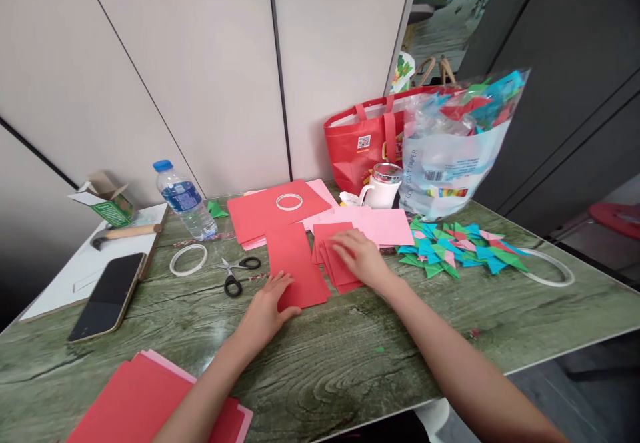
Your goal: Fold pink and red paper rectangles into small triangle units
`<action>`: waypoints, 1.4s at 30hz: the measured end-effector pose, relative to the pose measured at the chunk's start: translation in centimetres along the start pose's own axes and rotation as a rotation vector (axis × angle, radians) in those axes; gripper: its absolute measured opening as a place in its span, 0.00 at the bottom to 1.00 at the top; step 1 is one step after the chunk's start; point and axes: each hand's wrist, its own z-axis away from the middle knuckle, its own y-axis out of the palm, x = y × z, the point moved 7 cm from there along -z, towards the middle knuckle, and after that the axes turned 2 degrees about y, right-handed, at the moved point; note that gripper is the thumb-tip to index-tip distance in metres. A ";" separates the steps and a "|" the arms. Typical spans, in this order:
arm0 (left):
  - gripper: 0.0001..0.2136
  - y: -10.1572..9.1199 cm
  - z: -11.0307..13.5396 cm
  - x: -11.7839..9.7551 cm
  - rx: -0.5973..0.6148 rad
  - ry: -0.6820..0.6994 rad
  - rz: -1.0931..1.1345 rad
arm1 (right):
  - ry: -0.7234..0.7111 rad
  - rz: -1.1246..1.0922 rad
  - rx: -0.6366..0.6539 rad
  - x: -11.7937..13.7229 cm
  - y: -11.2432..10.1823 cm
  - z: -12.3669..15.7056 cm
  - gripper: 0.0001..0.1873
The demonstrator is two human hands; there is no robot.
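My left hand (269, 306) lies at the lower left edge of a long red paper strip (296, 256), thumb and fingers apart, touching it. Over a small stack of red paper pieces (340, 273), just right of the strip, rests my right hand (357, 255) with its fingers loosely spread. Behind them are larger red sheets (255, 213) with a roll of tape (289, 202) on top, and pink paper (385, 226). Black-handled scissors (234, 275) lie partly open left of the strip.
Left are another tape roll (189, 260), a water bottle (184, 200), a phone (107, 296) and a hammer (127, 233). Right stand a white mug (384, 188), a red bag (345, 143), a plastic bag (445, 163) and folded paper pieces (450, 250). More red paper (130, 403) lies near.
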 end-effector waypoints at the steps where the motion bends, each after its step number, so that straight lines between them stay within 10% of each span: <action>1: 0.20 -0.1 0.0 0.0 -0.006 0.006 -0.003 | -0.034 -0.002 0.062 0.6 0.7 0.2 0.12; 10: 0.15 -1.6 0.0 -0.9 -0.092 -0.004 -0.044 | -0.026 0.026 0.180 2.3 2.2 0.8 0.13; 16: 0.08 -3.9 0.6 -1.6 -0.423 0.128 -0.028 | 0.008 -0.333 0.257 4.2 2.9 1.3 0.24; 20: 0.03 -5.2 1.4 -3.1 -0.519 0.237 0.116 | -0.013 -0.427 0.311 4.9 4.0 1.8 0.09; 29: 0.21 -6.6 3.1 3.8 -1.015 -0.452 0.684 | -0.183 -0.484 -0.011 6.0 1.0 1.6 0.08; 36: 0.29 -3.5 1.6 4.8 -0.750 -0.616 1.291 | -0.203 -0.590 0.132 7.2 1.5 1.7 0.07; 42: 0.31 -3.3 0.5 1.7 -0.513 -0.374 1.304 | -0.015 -0.554 0.093 6.4 1.7 1.3 0.09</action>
